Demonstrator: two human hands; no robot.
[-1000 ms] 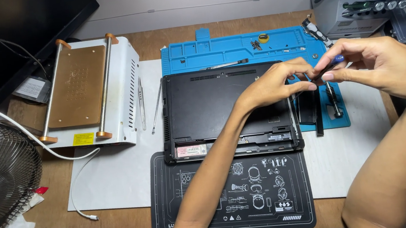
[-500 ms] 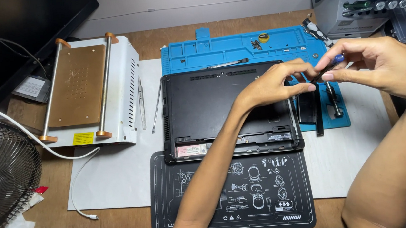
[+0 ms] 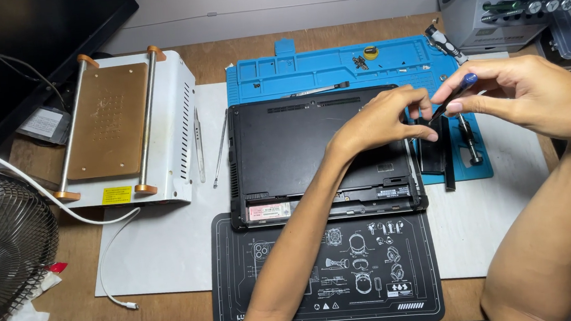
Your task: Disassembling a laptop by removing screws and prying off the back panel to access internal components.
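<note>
A black laptop [image 3: 312, 151] lies upside down in the middle of the desk, its bottom cover facing up. My left hand [image 3: 382, 121] hovers over its far right corner, fingers pinched around the tip end of a small screwdriver [image 3: 447, 101]. My right hand [image 3: 527, 94] grips the same screwdriver by its blue-capped handle, just right of the laptop. The tip is hidden between my fingers.
A blue silicone work mat [image 3: 332, 67] with small screws lies behind the laptop, a black printed mat [image 3: 323, 274] in front. A white heating plate machine [image 3: 121, 130], tweezers [image 3: 198, 144], a fan [image 3: 1, 254], a white cable [image 3: 102, 266] sit left. Grey equipment [image 3: 492, 5] stands far right.
</note>
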